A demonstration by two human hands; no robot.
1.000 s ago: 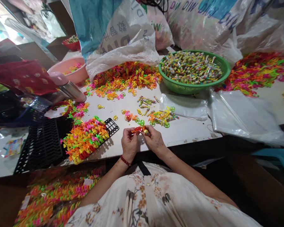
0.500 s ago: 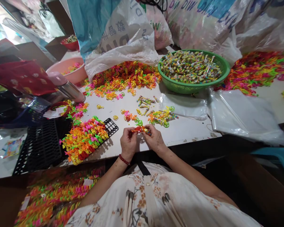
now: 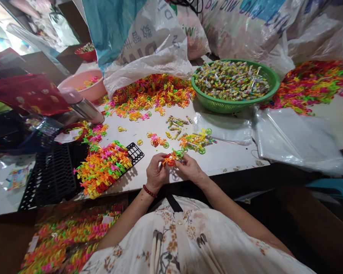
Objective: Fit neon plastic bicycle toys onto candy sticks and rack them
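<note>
Just above the table's front edge, my left hand [image 3: 156,171] pinches a small red and orange plastic toy bike [image 3: 169,160]. My right hand [image 3: 191,167] is closed beside it, its fingertips around an orange and green toy bike [image 3: 178,153] and some small colourful wrapped sticks. The two hands nearly meet at these pieces. Beyond them lie a few loose toy bikes [image 3: 157,140] and a mixed heap of yellow-green bikes and wrapped sticks [image 3: 196,143]. To the left, a black plastic rack [image 3: 136,152] bears rows of bright bikes [image 3: 104,167].
At the back, a green basket [image 3: 211,105] holds many wrapped sticks. Bike heaps spill from a plastic bag [image 3: 148,70] and lie at far right [image 3: 311,89]. Clear bags [image 3: 297,137] lie at right. A flask [image 3: 87,110] and pink basin [image 3: 91,91] stand left.
The orange and green bike has come up into view between my hands, and my right hand has shifted slightly right. A green piece near the loose bikes is gone from the table.
</note>
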